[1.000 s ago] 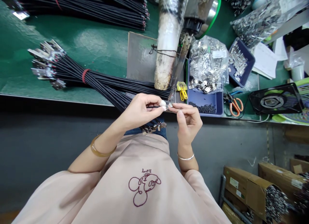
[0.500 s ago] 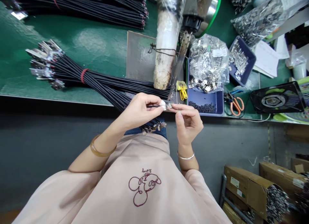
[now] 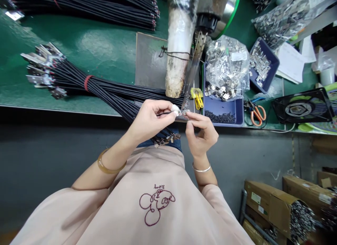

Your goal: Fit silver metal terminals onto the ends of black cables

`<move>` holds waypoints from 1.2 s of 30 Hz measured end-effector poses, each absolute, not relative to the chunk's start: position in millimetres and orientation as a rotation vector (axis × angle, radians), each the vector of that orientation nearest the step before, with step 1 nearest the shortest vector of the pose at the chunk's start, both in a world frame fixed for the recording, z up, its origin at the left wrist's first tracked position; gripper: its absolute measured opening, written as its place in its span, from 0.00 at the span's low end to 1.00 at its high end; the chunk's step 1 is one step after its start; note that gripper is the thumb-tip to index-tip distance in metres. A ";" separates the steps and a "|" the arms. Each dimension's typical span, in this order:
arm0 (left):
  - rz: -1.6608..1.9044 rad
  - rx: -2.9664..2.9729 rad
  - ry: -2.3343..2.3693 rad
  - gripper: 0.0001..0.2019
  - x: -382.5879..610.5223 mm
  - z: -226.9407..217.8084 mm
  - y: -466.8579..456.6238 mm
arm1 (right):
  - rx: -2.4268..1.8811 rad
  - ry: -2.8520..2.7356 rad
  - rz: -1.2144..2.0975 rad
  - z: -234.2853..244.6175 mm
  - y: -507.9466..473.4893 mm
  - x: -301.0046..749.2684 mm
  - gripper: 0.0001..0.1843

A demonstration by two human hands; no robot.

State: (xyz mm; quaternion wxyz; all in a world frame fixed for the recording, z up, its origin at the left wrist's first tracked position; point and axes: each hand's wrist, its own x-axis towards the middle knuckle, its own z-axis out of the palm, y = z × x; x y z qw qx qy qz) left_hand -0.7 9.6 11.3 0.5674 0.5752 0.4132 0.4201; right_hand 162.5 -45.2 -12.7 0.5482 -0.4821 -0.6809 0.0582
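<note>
My left hand (image 3: 149, 120) pinches a black cable (image 3: 163, 113) close to its end, with white coverings on thumb and fingertip. Facing it, my right hand (image 3: 202, 134) has its thumb and index finger drawn together at a small metal connector (image 3: 184, 112) by the cable end. Whether the connector sits on the wires is too small to tell. Just above my fingertips is the lower end of a slotted metal strip (image 3: 194, 69). Below my left hand, more cable ends with metal connectors (image 3: 168, 139) hang at my lap.
A banded cable bundle (image 3: 105, 86) lies along the green bench (image 3: 102, 44). A whitish pipe (image 3: 177, 58) comes down at the middle. Rightward are a yellow cutter (image 3: 198, 99), a blue bin (image 3: 223, 122) with small parts, orange-handled pliers (image 3: 258, 115) and a black fan (image 3: 302, 106).
Both hands have shifted slightly left and up. The cable end and the metal connector are now closer together, beneath the metal strip's lower end.
</note>
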 end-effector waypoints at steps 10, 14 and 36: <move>1.005 1.420 1.062 0.06 2.8 6.9 9.2 | -1.146 -1.737 -0.046 -10.3 -37.0 158.4 0.13; 1.030 1.386 1.094 0.05 5.4 6.5 8.0 | -1.133 -1.747 -0.080 -10.0 -34.5 159.1 0.12; 0.964 1.502 1.051 0.06 0.4 11.7 3.7 | -1.204 -1.760 -0.125 -2.3 -37.4 160.7 0.09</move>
